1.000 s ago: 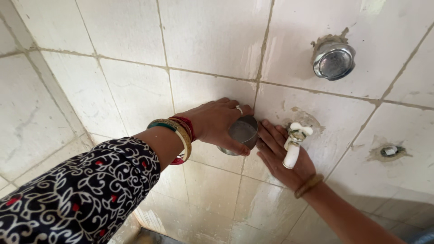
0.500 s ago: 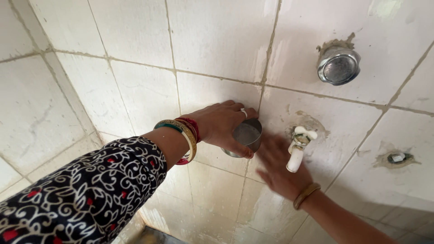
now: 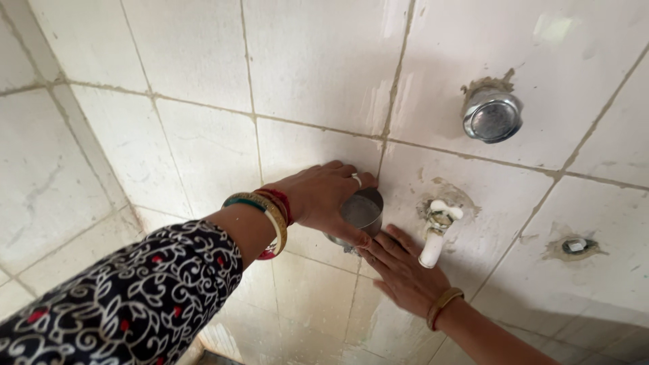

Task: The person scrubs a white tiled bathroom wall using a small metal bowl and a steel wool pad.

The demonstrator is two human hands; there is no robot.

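Now the left hand (image 3: 324, 196) clamps a steel cup (image 3: 357, 217) against the tiles; right hand (image 3: 399, 267), fingers apart, lies flat at five o'clock, beside the tap (image 3: 434, 236).

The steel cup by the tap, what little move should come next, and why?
Probably tip the steel cup a little more, I think. The left hand presses it against the tiled wall, and the right hand lies flat on wet, streaked tiles just below it, beside the white tap.
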